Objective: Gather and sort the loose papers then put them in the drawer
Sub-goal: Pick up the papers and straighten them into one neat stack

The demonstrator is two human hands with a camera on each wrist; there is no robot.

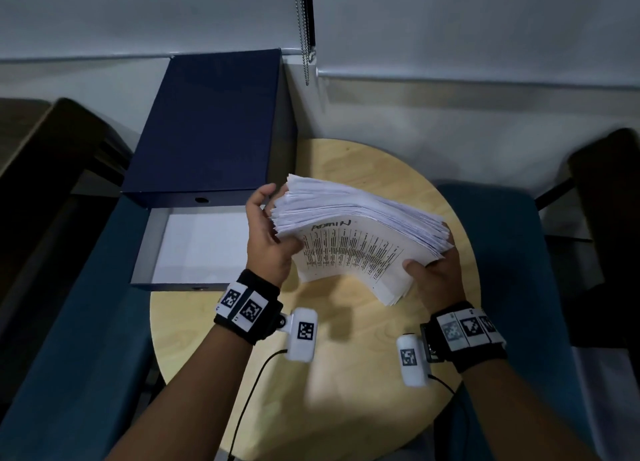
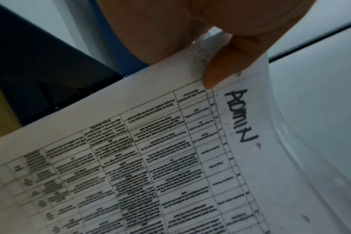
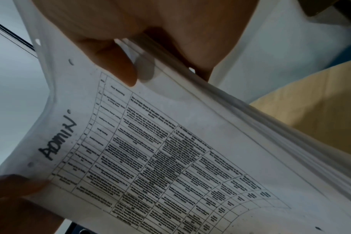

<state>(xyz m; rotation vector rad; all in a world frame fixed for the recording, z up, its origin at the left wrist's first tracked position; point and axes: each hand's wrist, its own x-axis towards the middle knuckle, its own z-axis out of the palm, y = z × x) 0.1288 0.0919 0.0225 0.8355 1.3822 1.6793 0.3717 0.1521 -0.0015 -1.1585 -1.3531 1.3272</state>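
Observation:
A thick stack of white papers (image 1: 356, 239) is held in the air above the round table. Its near sheet carries a printed table and the handwritten word ADMIN (image 2: 240, 115). My left hand (image 1: 270, 235) grips the stack's left end, thumb (image 2: 218, 69) on the printed face. My right hand (image 1: 436, 270) grips the right end, thumb (image 3: 118, 63) on the same sheet (image 3: 170, 158). To the left, the dark blue drawer box (image 1: 207, 128) stands with its drawer (image 1: 197, 249) pulled open; a white sheet lies inside it.
The round light wooden table (image 1: 346, 374) sits between blue padded seats (image 1: 86, 322) on the left and on the right (image 1: 512, 252). A white wall and a bead chain (image 1: 304, 45) are behind. Cables trail from both wrist cameras.

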